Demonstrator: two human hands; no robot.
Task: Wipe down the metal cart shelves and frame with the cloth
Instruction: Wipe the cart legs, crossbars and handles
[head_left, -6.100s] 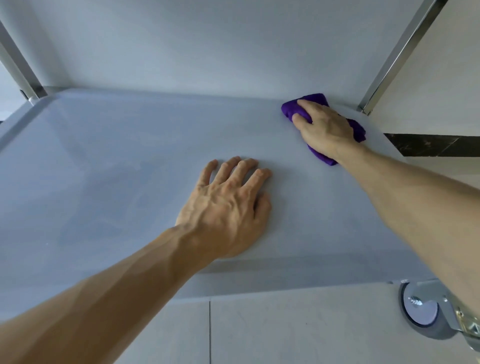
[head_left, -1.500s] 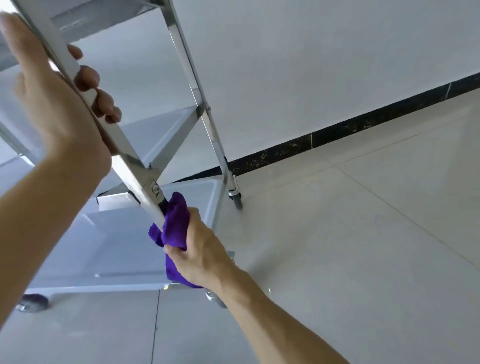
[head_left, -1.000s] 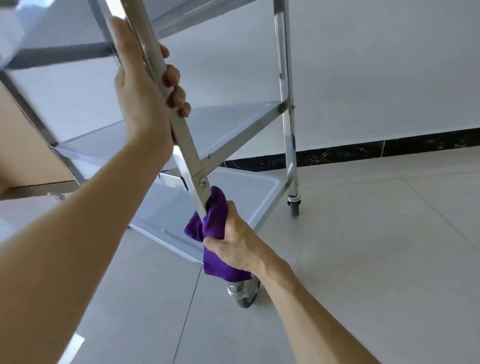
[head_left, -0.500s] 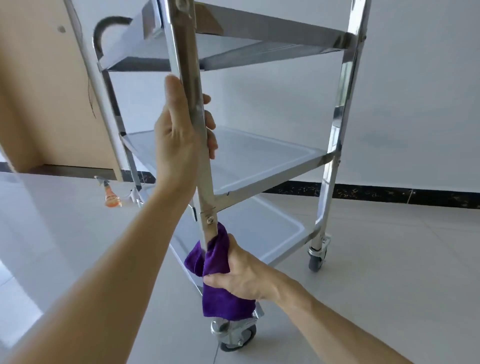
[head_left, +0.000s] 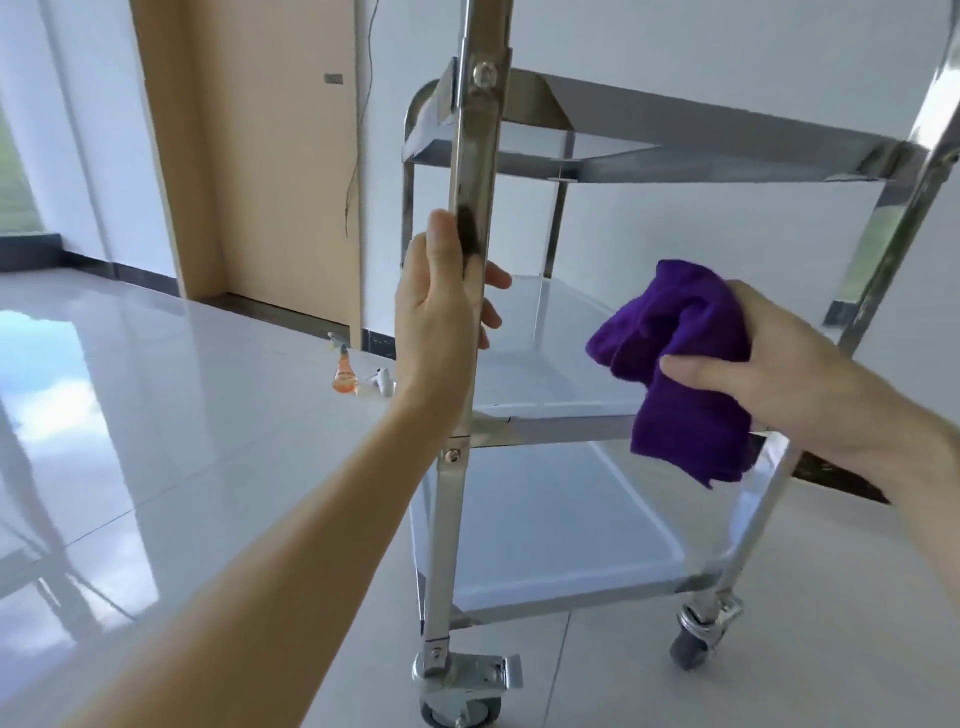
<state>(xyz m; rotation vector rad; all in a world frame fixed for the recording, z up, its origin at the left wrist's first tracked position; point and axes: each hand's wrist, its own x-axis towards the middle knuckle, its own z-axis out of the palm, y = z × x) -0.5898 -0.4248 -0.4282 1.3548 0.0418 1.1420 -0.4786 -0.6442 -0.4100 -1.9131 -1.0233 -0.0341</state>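
A three-shelf metal cart (head_left: 675, 140) on castors stands in front of me on the tiled floor. My left hand (head_left: 436, 312) grips its near front post (head_left: 472, 156) just above the middle shelf (head_left: 550, 364). My right hand (head_left: 779, 374) holds a bunched purple cloth (head_left: 680, 364) in the air, off the frame, in front of the middle shelf's right side. The bottom shelf (head_left: 545, 530) shows below it. The right front post (head_left: 893, 249) runs up behind my right wrist.
An orange spray bottle (head_left: 345, 371) and a small white object (head_left: 383, 382) lie on the floor left of the cart. A wooden door (head_left: 270, 156) is behind. Two castors (head_left: 462, 691) (head_left: 698, 636) sit under the near posts. Glossy floor spreads to the left.
My right hand has lifted the cloth off the lower part of the near post and carried it up and to the right. My left hand still grips the post. My view has risen.
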